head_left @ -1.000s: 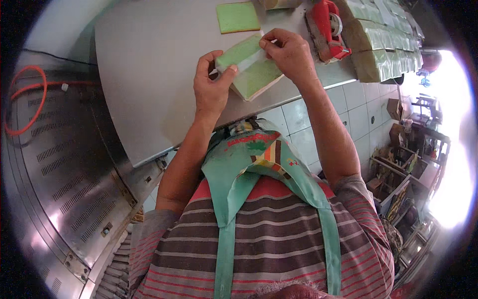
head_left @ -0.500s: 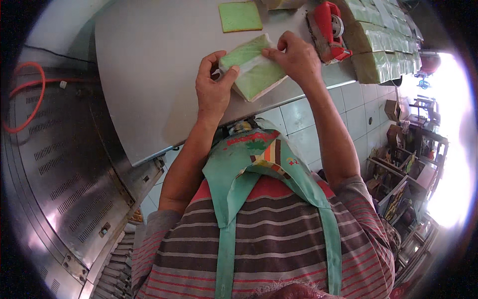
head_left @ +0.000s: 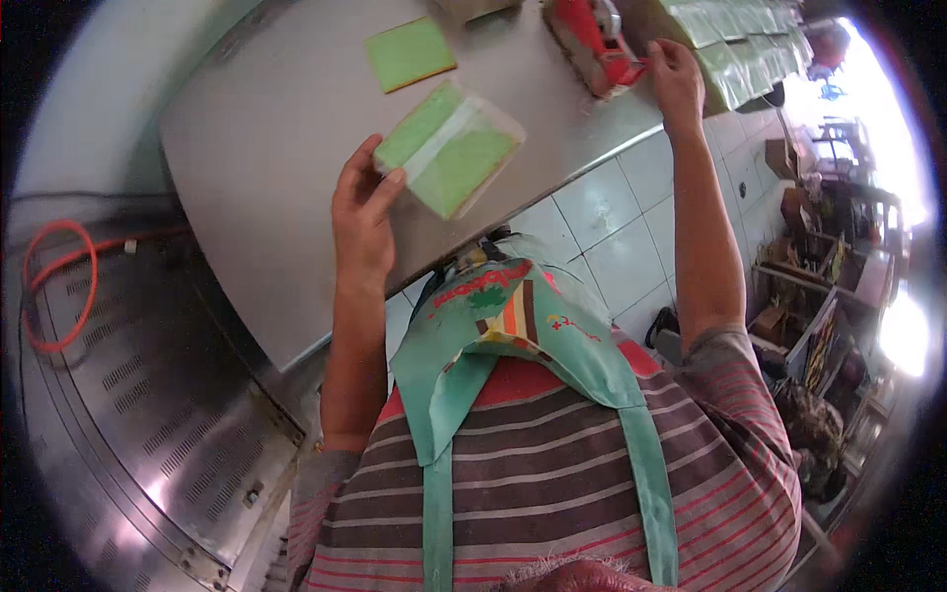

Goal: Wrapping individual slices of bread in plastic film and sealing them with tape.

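Note:
A flat green square slab wrapped in clear film, with a pale band across its top, is held at its left corner by my left hand. The thumb lies on top of it and the fingers curl at its edge. Off to the right, my right hand is at the front end of a red tape dispenser, thumb and fingers pinched together. Whether a strip of tape lies between those fingertips is too small to see. An unwrapped green square slab with a brown edge rests on the metal table beyond the wrapped one.
The metal table has its near edge just in front of my apron. Stacked green wrapped packs stand at the far right. A slotted metal cabinet with an orange hose is at the left; cluttered shelving is at the right.
My right hand has left the wrapped slab and moved right to the tape dispenser. My left hand keeps hold of the slab, now turned a little. The whole view has shifted.

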Demonstrator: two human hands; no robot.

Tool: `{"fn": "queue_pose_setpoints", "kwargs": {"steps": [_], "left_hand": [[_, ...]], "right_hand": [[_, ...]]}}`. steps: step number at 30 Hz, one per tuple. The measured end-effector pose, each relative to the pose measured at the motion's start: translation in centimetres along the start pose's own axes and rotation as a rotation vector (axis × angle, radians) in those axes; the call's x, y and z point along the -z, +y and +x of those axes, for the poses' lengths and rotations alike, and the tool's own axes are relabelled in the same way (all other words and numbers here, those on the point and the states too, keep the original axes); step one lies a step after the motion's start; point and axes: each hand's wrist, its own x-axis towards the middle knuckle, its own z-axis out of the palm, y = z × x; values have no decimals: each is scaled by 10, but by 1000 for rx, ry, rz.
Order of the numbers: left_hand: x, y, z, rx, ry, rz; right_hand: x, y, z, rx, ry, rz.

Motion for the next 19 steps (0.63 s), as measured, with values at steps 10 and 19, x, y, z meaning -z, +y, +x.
{"fn": "queue_pose_setpoints", "kwargs": {"steps": [10, 19], "left_hand": [[11, 0, 1, 16, -22, 71], [10, 1, 3, 31, -18, 117]], "right_hand": [[-9, -1, 19, -560, -481, 481], [4, -20, 11, -476, -336, 309]]}}
